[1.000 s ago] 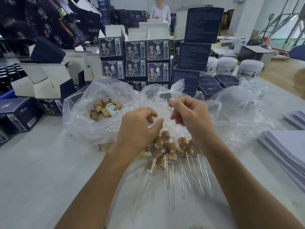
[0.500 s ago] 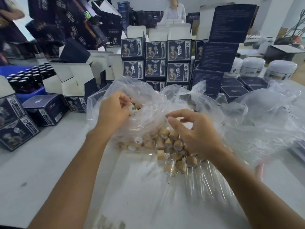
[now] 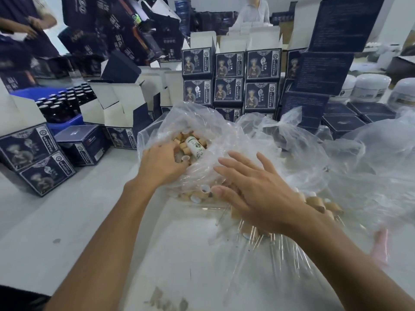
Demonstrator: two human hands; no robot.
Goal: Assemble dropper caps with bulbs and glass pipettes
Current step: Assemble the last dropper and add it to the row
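Observation:
A clear plastic bag (image 3: 202, 117) lies open on the white table (image 3: 67, 221), with loose wooden dropper caps (image 3: 186, 140) and a small white labelled bottle (image 3: 195, 147) inside. My left hand (image 3: 160, 163) reaches into the bag's mouth, fingers curled down among the caps and fingertips hidden. My right hand (image 3: 258, 191) hovers flat with spread fingers over a pile of assembled droppers (image 3: 314, 202). Their glass pipettes (image 3: 280, 254) point toward me on plastic sheeting. More caps (image 3: 198, 196) lie under the bag's edge by my right thumb.
Stacked dark blue printed boxes (image 3: 229, 79) wall off the back. Open empty cartons (image 3: 116, 104) and a blue tray of dark bottles (image 3: 60, 104) stand at left, white jars (image 3: 370, 86) at back right. Another crumpled plastic bag (image 3: 370, 164) lies to the right. People stand beyond.
My left hand has gone from the middle pile up into the bag of caps. My right hand has opened and spread over the assembled droppers. The view has shifted closer and leftward.

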